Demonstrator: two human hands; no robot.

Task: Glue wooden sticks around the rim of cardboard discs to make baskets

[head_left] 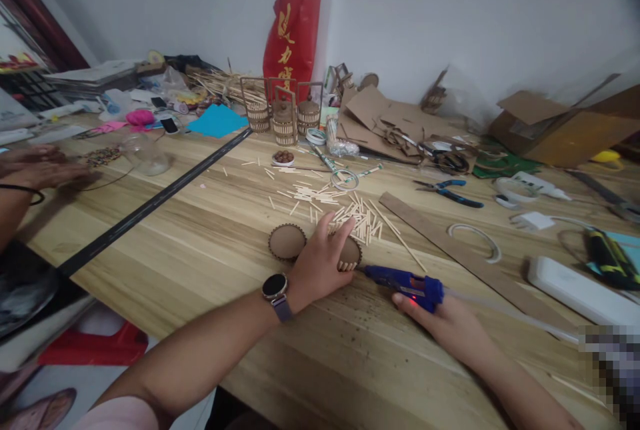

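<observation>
My left hand (323, 258), with a watch on its wrist, holds a round cardboard piece (351, 253) that has short sticks along its near edge. The fingers partly cover it. A second round cardboard piece (287, 242) with a ridged rim lies just left of that hand. My right hand (430, 313) is wrapped round a blue glue gun (405, 283), whose nozzle points left at the held piece and is close to its edge. Behind my left hand lies a loose pile of short wooden sticks (364, 219).
Another person's hands (40, 167) are at the left, near a clear jar (150, 155). Small baskets (285, 125) stand before a red bag (293, 37). A cardboard strip (450, 243), blue pliers (450, 193), a tape ring (475, 242) and a white power strip (580, 293) lie rightward.
</observation>
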